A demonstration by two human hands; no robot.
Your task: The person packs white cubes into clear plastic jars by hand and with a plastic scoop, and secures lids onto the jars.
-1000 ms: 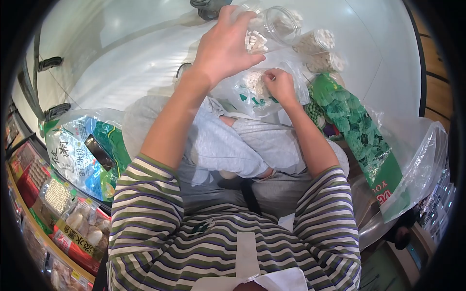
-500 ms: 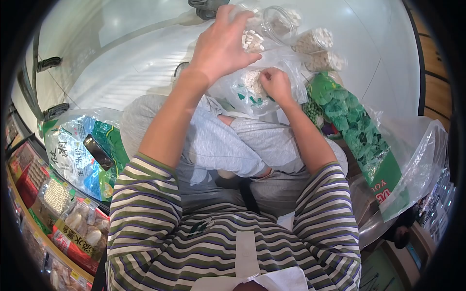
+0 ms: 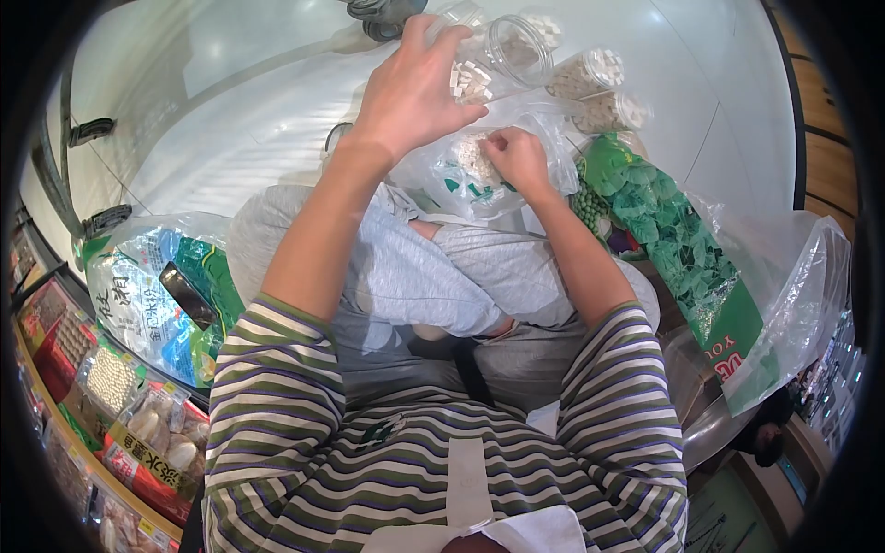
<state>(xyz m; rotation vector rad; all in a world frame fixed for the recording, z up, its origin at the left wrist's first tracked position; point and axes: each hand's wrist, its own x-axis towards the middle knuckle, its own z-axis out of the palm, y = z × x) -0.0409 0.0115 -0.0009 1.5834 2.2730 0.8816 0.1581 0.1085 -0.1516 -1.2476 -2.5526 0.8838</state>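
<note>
My left hand is curved around a clear jar with small white block-like pieces in it, thumb on the near side and fingers on the far side. Just below, my right hand has its thumb and fingertips pinched together over a clear plastic bag with green print. White pieces lie in the bag, right by those fingertips. Whatever is between the fingertips is too small to make out.
Past the bag stand an open clear jar and two filled jars, one behind the other. A green leafy-print bag lies to the right. At left, a phone rests on a printed bag, beside packaged goods.
The view has shifted slightly. Both hands stay nearly in place, the left around the jar and the right pinched at the bag.
</note>
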